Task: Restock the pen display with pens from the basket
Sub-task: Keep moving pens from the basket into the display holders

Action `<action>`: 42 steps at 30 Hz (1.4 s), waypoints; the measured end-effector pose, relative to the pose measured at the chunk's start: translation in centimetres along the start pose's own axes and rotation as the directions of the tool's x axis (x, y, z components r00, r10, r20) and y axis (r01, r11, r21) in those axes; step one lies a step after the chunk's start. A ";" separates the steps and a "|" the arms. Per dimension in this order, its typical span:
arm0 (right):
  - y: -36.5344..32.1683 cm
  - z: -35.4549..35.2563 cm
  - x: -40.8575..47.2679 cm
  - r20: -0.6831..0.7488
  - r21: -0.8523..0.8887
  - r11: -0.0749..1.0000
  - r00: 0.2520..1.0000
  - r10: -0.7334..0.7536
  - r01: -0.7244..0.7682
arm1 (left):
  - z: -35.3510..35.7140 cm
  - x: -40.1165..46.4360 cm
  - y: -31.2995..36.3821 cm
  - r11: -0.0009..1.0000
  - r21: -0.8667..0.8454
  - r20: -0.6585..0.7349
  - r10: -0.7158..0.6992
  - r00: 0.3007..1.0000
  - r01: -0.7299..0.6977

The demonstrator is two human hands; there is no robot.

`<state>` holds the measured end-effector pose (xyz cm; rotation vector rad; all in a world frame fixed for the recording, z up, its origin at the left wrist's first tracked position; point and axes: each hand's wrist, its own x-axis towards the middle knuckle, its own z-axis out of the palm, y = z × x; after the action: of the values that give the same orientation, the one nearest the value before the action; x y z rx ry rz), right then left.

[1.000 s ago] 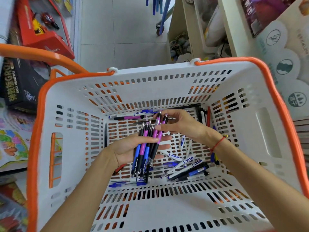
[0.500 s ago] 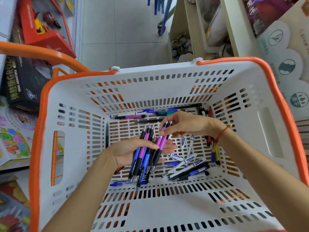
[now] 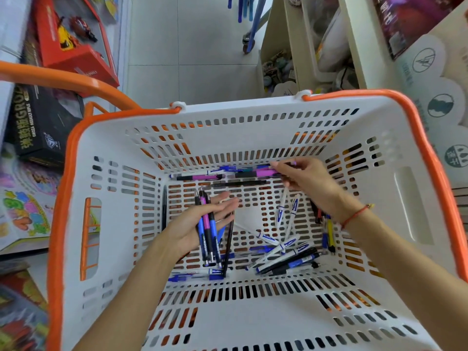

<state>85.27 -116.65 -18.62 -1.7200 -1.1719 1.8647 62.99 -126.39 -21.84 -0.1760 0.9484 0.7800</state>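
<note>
Since a second ago the right hand (image 3: 302, 179) has reached to the basket's (image 3: 253, 117) far edge and pinches a purple pen (image 3: 255, 172). Left hand (image 3: 202, 224) lies open under a pen bundle (image 3: 209, 231). Many loose pens (image 3: 286, 254) remain on the basket floor; no display is visible, so restocking seems not begun.

I see bare slotted floor at the middle of the basket (image 3: 253, 127), between my 2 hands. Loose pens (image 3: 286, 257) crowd its near-right floor, more pens (image 3: 200, 177) line its far wall.
</note>
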 end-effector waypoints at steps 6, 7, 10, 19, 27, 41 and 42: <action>4.0 6.9 -3.4 -0.291 -0.139 0.924 0.877 -0.383 0.357 | 1.4 1.2 -1.3 0.973 -0.203 -0.045 0.101 0.994 -0.108; 4.6 7.3 -3.4 -0.275 -0.224 0.898 0.860 -0.430 0.378 | 1.5 1.4 -1.3 0.970 -0.211 -0.046 0.114 0.992 -0.121; 5.5 7.7 -3.5 -0.170 -0.457 0.816 0.866 -0.471 0.354 | 1.9 1.6 -1.1 0.973 -0.189 0.026 0.143 0.989 -0.135; 4.1 5.8 -4.4 -0.087 -0.630 0.682 0.840 -0.536 0.371 | 2.9 2.7 -0.6 0.928 -0.305 -0.100 0.192 0.976 -0.214; 3.4 6.2 -4.8 0.117 -0.589 0.803 0.973 0.200 -0.094 | 3.6 3.0 -0.1 0.888 -0.358 -0.175 0.240 0.955 -0.289; 1.1 4.4 -5.1 0.225 -0.103 0.917 0.889 0.398 -0.385 | 3.5 3.8 -1.0 0.888 -0.311 -0.204 0.286 0.936 -0.339; 1.1 4.5 -5.3 0.236 -0.138 0.899 0.868 0.438 -0.416 | 3.5 3.9 -1.0 0.880 -0.332 -0.190 0.290 0.938 -0.340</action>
<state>82.44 -122.60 -16.33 -1.9484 -1.0271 2.4004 67.31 -123.47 -22.99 -0.4061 0.9665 1.2602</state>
